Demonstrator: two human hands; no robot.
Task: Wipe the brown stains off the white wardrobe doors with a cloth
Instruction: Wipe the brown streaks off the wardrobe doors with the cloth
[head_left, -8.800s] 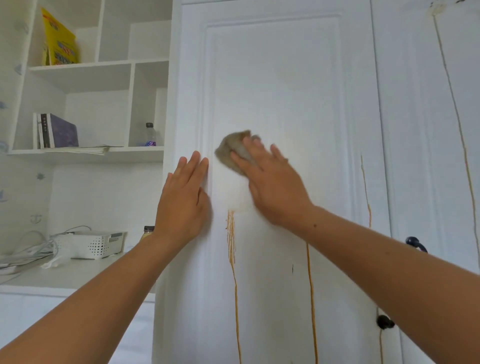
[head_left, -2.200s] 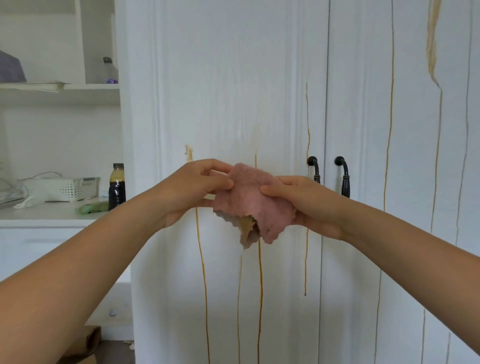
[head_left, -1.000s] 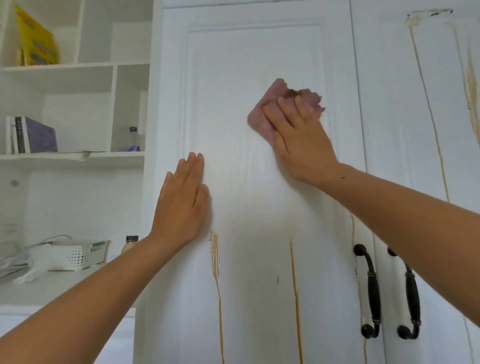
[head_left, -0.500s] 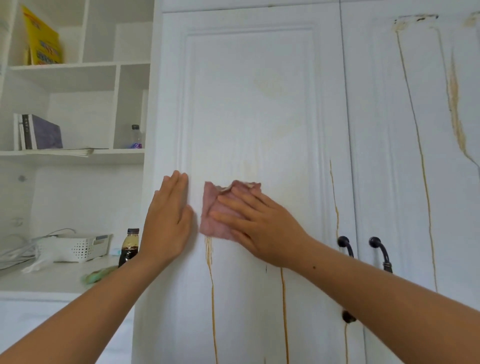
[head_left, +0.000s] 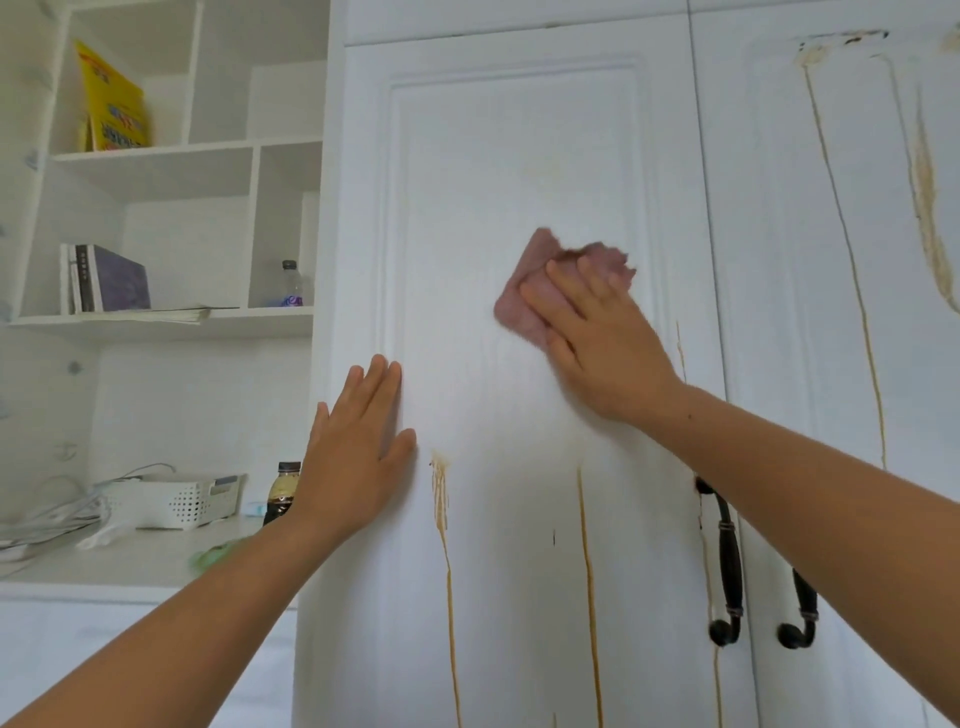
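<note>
Yellow packet on the top shelf — books and a clear bottle lower down; perforated white basket, dark bottle, perhaps cables on the counter.

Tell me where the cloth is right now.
In the head view, the pink cloth lies flat on the left door's panel, right of centre, pressed under the right hand, above the brown streaks.

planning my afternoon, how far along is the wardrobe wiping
Done: the left door's upper panel looks almost clean. In hand: the right hand presses the pink cloth there; the left hand rests flat on the door. Left: drips lower down and the right door's streaks.
</note>
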